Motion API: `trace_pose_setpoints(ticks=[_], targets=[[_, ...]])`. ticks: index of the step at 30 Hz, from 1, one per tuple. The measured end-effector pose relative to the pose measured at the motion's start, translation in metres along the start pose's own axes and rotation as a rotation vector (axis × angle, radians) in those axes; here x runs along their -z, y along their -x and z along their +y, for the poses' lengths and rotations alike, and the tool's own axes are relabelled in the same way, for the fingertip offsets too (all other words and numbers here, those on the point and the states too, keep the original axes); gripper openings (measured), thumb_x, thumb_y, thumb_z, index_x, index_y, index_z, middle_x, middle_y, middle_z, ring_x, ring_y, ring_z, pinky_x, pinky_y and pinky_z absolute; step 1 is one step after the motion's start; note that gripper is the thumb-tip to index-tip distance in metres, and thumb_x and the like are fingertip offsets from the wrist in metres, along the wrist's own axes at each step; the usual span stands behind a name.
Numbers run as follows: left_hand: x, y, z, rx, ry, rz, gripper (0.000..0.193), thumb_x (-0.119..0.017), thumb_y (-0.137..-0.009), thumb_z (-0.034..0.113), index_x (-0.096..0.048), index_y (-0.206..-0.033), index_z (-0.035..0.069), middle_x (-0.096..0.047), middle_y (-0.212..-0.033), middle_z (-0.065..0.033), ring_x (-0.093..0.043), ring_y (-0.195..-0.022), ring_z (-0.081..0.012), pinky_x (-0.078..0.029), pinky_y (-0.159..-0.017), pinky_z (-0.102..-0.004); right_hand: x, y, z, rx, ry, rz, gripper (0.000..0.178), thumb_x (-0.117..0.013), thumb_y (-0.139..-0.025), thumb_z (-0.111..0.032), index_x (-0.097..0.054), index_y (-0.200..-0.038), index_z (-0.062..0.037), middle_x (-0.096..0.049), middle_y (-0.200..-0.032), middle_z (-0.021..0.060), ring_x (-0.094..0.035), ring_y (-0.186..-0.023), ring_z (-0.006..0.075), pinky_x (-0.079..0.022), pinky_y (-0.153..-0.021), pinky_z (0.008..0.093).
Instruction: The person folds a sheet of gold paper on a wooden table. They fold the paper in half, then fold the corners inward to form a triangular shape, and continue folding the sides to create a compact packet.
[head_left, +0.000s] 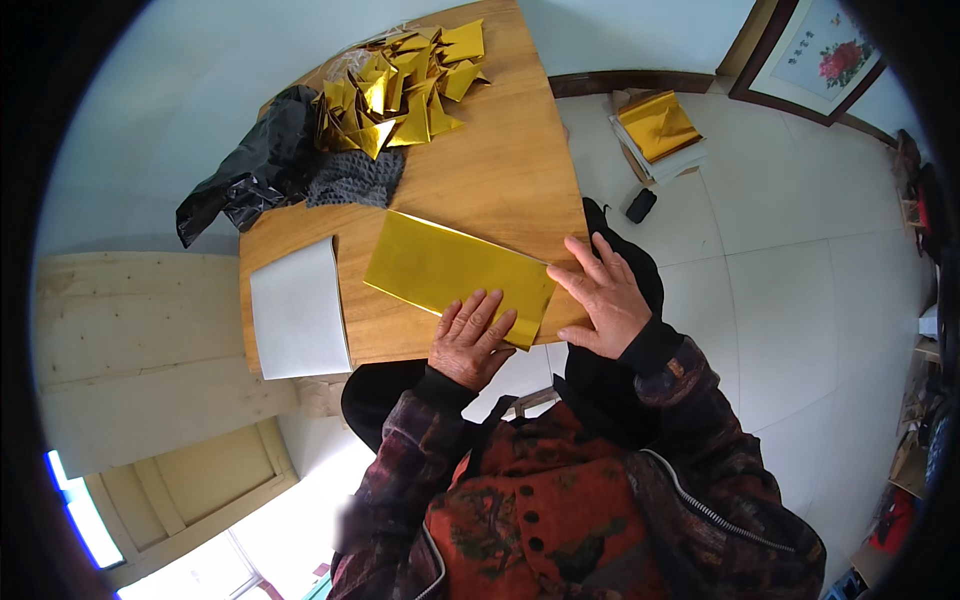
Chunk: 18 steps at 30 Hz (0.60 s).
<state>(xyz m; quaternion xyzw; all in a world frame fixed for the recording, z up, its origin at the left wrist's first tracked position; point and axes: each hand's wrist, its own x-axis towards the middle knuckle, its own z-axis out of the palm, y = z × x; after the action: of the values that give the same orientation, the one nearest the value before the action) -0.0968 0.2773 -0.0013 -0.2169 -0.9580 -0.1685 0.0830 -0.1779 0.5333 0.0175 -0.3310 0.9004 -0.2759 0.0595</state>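
A sheet of gold foil paper [440,262], folded into a long rectangle, lies slantwise near the front edge of the wooden table. My left hand [472,340] rests on its near edge, fingers stretched out flat over the foil. At the paper's right end is my right hand [602,300], its fingers spread and the fingertips by the corner. Neither hand grips anything. To the left lies a stack of pale grey-white sheets [300,312], partly over the table's edge.
Folded gold paper pieces [405,90] are heaped at the table's far end, beside a black plastic bag [260,160] and a dark knitted cloth [355,178]. More gold sheets [660,125] lie on the floor, near a small black object [641,205]. A framed flower picture [815,55] leans at the wall.
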Motion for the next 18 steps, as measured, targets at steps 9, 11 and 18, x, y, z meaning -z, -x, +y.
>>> trace_pose_setpoints(ticks=[9,11,18], targets=[[0.004,-0.005,0.009,0.094,-0.011,0.003,0.075,-0.079,-0.072,0.033,-0.051,-0.137,0.011,-0.042,-0.149,-0.0142,-0.040,-0.137,-0.0333,-0.033,-0.110,-0.0482,-0.003,-0.006,0.001,0.031,-0.140,0.106,0.065,-0.075,-0.074,-0.021,-0.053,-0.135,-0.0145,-0.028,-0.154,0.0172,-0.022,-0.142,0.0471,-0.024,-0.113,0.0537],[0.003,-0.006,0.009,0.130,-0.002,-0.010,0.081,-0.079,-0.072,0.035,-0.046,-0.140,0.008,-0.041,-0.150,-0.0155,-0.039,-0.138,-0.0346,-0.032,-0.111,-0.0489,-0.006,-0.007,-0.003,0.067,-0.087,0.078,0.066,-0.076,-0.075,-0.026,-0.053,-0.136,-0.0151,-0.029,-0.154,0.0159,-0.021,-0.143,0.0453,-0.025,-0.113,0.0545],[-0.001,-0.002,0.005,0.130,-0.039,-0.067,0.086,-0.078,-0.074,0.041,-0.040,-0.145,0.008,-0.035,-0.153,-0.0161,-0.035,-0.140,-0.0358,-0.030,-0.112,-0.0498,-0.015,-0.007,-0.010,0.013,0.093,0.035,0.073,-0.077,-0.074,-0.043,-0.052,-0.138,-0.0205,-0.029,-0.156,0.0061,-0.017,-0.146,0.0350,-0.022,-0.112,0.0606]])
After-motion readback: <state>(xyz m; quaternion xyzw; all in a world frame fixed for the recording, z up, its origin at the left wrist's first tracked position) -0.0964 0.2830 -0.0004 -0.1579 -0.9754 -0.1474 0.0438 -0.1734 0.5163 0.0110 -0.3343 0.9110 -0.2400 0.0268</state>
